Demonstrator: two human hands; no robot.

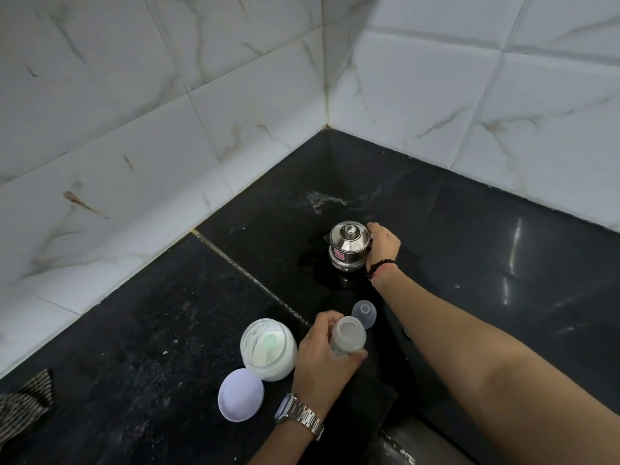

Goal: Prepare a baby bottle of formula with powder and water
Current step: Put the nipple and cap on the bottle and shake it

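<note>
My left hand (320, 355) grips the open baby bottle (349, 335), upright on the black counter near its front edge. Left of it stands the open jar of white formula powder (268, 349) with a pale green scoop inside. The jar's lilac lid (240, 395) lies beside it. A clear bottle cap with the teat (364, 313) stands just behind the bottle. Farther back, my right hand (382, 246) holds the right side of a small lidded steel kettle (349, 245); its handle is hidden under my fingers.
White marble tiles (201, 129) wall the counter's corner at back and left. A wet patch (318, 199) lies behind the kettle. A striped cloth (23, 404) sits at the left edge. A dark sink rim (419, 441) shows at the bottom.
</note>
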